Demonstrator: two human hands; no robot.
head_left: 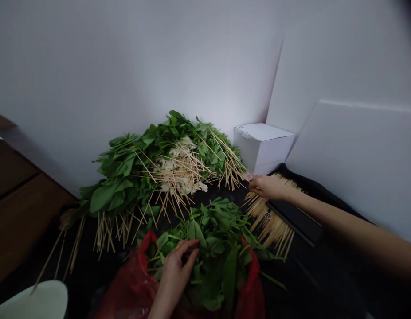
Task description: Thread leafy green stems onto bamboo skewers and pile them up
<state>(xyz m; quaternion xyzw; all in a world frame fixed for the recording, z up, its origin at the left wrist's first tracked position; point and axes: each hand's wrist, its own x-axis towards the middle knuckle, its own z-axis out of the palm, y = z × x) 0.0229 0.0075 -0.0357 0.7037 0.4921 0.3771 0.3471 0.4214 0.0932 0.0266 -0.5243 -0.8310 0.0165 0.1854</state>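
Note:
My left hand (176, 268) rests in a heap of loose green leaves (213, 239) that fills an open red plastic bag (132, 288), its fingers curled onto the leaves. My right hand (267, 186) reaches out to a fanned bundle of bare bamboo skewers (272, 223) lying on a black surface, its fingertips pinched at the far end of the bundle. Behind both hands lies a large pile of skewered green leaves (125, 177), with a few skewers of pale white pieces (180, 168) on top.
A white box (263, 148) stands in the corner against the white wall. A flat black tray (296, 219) lies under the skewer bundle. A white rounded object (35, 303) shows at the lower left. Wooden flooring (15, 199) runs along the left.

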